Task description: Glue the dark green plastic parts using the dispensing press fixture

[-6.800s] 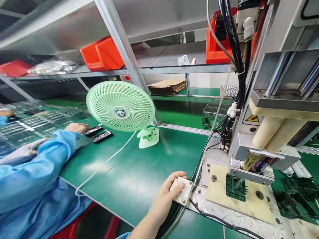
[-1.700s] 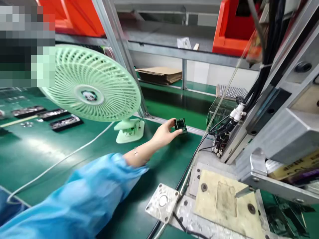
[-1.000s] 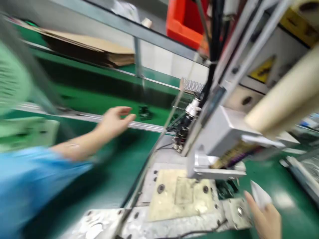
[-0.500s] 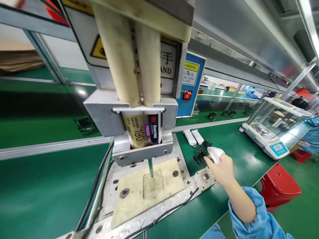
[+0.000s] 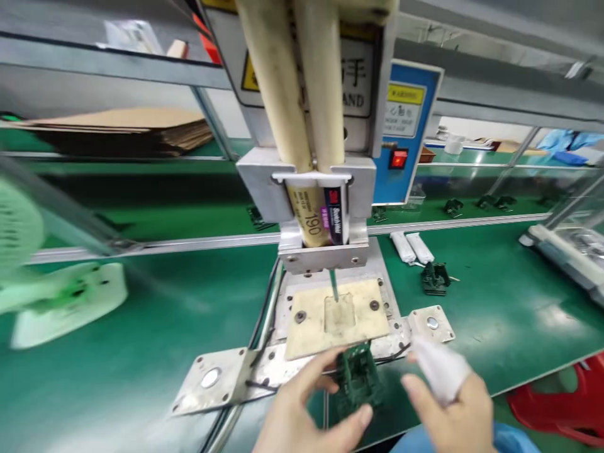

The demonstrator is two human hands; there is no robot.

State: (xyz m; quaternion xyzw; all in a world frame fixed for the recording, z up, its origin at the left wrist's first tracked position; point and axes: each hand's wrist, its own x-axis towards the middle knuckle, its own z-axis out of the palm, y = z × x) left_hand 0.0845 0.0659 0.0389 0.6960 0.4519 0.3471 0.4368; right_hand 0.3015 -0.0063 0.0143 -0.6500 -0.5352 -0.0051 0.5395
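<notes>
My left hand (image 5: 311,402) grips a dark green plastic housing (image 5: 359,377) between thumb and fingers, at the front of the dispensing press. To its right, my right hand (image 5: 453,409) hovers apart from the housing, slightly blurred. A loose white covering (image 5: 441,368) is over its index finger, and the thumb is spread away from it. Above the housing, a two-part adhesive cartridge (image 5: 318,214) sits in the press's metal holder. Its green nozzle (image 5: 333,286) points down at a cream fixture plate (image 5: 306,333) with a shallow square recess.
Another dark green housing (image 5: 435,278) and two white packets (image 5: 412,248) lie right of the press. Round metal buttons (image 5: 211,377) flank the base. A pale green fan (image 5: 70,302) stands at left, a scale (image 5: 566,251) at right. Cardboard sheets (image 5: 127,126) lie on the shelf.
My view has swung left. My right hand has come back from the housings on the right toward the front of the press. My left hand has come into view holding a housing.
</notes>
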